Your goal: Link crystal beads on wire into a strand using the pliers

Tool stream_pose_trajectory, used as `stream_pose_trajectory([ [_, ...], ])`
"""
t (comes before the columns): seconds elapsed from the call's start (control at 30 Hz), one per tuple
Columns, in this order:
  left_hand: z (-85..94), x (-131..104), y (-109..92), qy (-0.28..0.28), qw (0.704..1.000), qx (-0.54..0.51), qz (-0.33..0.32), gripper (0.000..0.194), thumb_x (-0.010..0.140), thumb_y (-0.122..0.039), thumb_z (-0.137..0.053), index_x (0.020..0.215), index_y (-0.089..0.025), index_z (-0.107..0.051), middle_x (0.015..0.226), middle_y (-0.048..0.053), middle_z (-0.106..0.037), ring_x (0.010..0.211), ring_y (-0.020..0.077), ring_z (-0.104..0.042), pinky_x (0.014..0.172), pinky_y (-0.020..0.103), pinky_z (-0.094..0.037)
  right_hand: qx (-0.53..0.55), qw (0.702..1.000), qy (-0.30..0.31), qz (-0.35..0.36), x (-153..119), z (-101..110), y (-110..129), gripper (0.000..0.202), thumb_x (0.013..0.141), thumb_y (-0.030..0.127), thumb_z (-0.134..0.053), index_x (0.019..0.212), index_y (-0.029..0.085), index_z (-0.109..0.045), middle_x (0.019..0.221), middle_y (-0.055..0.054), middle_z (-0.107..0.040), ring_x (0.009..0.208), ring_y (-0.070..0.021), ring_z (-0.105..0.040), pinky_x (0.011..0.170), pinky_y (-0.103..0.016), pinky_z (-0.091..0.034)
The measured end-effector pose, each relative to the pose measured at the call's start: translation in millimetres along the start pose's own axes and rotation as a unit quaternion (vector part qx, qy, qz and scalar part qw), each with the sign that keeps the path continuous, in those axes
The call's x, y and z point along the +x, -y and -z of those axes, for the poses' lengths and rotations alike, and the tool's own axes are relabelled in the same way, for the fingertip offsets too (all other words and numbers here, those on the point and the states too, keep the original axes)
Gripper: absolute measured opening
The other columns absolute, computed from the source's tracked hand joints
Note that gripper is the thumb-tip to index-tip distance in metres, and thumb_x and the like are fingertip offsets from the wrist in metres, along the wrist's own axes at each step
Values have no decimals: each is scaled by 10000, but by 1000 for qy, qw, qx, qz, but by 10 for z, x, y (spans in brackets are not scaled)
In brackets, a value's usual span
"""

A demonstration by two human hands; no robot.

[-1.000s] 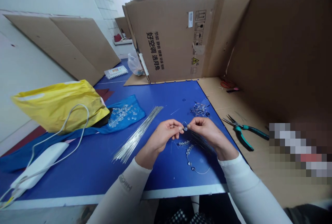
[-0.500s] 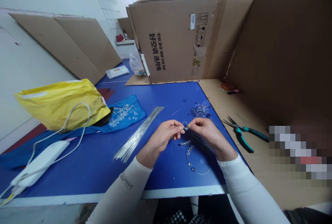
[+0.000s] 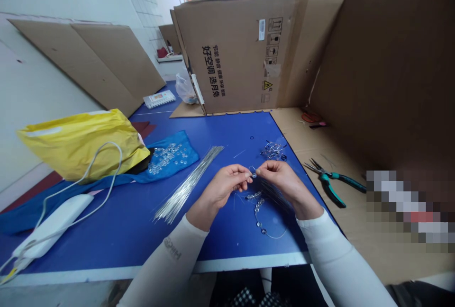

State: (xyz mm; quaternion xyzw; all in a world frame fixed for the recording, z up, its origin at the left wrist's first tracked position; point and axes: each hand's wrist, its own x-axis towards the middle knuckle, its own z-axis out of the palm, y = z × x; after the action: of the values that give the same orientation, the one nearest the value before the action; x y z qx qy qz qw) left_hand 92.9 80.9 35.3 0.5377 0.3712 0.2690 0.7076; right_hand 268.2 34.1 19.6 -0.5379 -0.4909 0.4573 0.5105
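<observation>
My left hand (image 3: 230,184) and my right hand (image 3: 277,176) face each other above the blue table, fingertips pinched. Between them is a small clear bead (image 3: 254,175) on a thin wire (image 3: 252,167) that loops up. Both hands are closed on this wire; the fingertips partly hide it. Below them a strand of clear beads (image 3: 259,205) lies on the table, its wire end curving right. A bundle of dark wires (image 3: 273,193) is partly under my right hand. To the left lies a bundle of silvery wires (image 3: 190,184).
Loose clear beads (image 3: 167,155) lie on blue cloth beside a yellow bag (image 3: 85,143). A white power strip (image 3: 57,224) is at the left. Green-handled pliers (image 3: 332,184) rest on cardboard at the right. A tangled wire pile (image 3: 272,150) sits beyond my right hand. Cardboard (image 3: 234,56) stands behind.
The view has shifted very slightly. Both hands keep nearly the same pose around the bead and wire.
</observation>
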Motion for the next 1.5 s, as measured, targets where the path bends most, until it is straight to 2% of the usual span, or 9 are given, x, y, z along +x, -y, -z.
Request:
stream_pose_trajectory([
  [0.2,-15,-5,-14,0,1000,-8,7,82,772,-183,-675,794,-120,-628,722,30,-657,530,67,-522,527,218,-354,16,1000,1,-13,-8,-2,26,267,691,408,-691,609,179,-582,566,51,-487,551,-93,-365,577,-277,-310],
  [0.43,17,21,34,6,1000,-24,-3,184,741,-240,-729,835,-121,-624,740,18,-638,575,76,-552,552,213,-404,9,1000,1,-12,6,-2,-10,279,690,425,-687,626,171,-589,585,40,-504,565,-96,-386,569,-268,-301],
  [0.63,19,22,38,4,1000,-25,2,206,743,-264,-743,829,-137,-606,713,-7,-613,574,77,-559,543,211,-415,15,1000,-8,-17,14,-27,-29,288,688,432,-682,610,180,-567,554,55,-462,528,-88,-347,533,-265,-266],
  [0.77,23,16,49,12,1000,-23,0,211,757,-276,-735,840,-144,-594,726,0,-629,571,84,-574,542,219,-423,16,1000,-19,-11,13,-34,-29,279,680,421,-688,606,180,-568,577,50,-480,560,-93,-368,567,-268,-291],
  [1.13,15,10,19,23,999,-30,4,169,758,-239,-710,850,-122,-631,742,24,-665,538,67,-545,536,214,-389,15,999,-17,-24,0,-20,4,283,682,431,-680,622,169,-593,559,49,-481,538,-91,-346,537,-266,-255],
  [1.33,-7,-11,-18,26,999,-22,-1,193,780,-280,-693,868,-118,-635,750,30,-659,551,72,-542,540,219,-383,17,999,-25,-25,1,-20,9,277,678,425,-670,618,172,-576,566,48,-480,541,-89,-347,543,-264,-264],
  [1.5,-23,-17,-38,26,1000,-16,1,204,742,-247,-713,880,-125,-624,745,20,-645,552,73,-534,532,222,-364,17,999,-28,-25,2,-7,-10,281,681,424,-670,607,179,-555,555,58,-450,531,-85,-329,532,-264,-250],
])
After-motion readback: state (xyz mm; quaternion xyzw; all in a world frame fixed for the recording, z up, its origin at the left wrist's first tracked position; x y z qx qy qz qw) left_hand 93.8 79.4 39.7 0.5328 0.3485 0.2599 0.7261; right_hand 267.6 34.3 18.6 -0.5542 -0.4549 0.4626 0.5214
